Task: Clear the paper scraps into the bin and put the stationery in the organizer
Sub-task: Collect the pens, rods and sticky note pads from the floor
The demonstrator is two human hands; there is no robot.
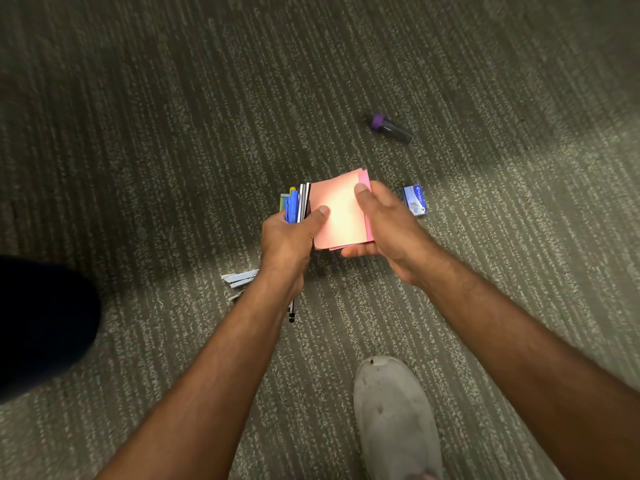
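My left hand (289, 237) grips a bundle of pens (295, 202), blue and black ones, their tips sticking out below my wrist, and its thumb presses on a stack of pink paper sheets (341, 211). My right hand (384, 223) holds the same pink stack from the right, thumb on top and fingers underneath. On the carpet lie a small blue box (415, 200) just right of my right hand, a dark tube with a purple cap (389, 128) farther away, and a grey stapler-like item (240, 280) left of my left wrist.
Striped grey carpet (173, 133) fills the view. My white shoe (394, 417) stands at the bottom right of centre. A dark shape (41, 327) sits at the left edge. No bin or organizer is in view.
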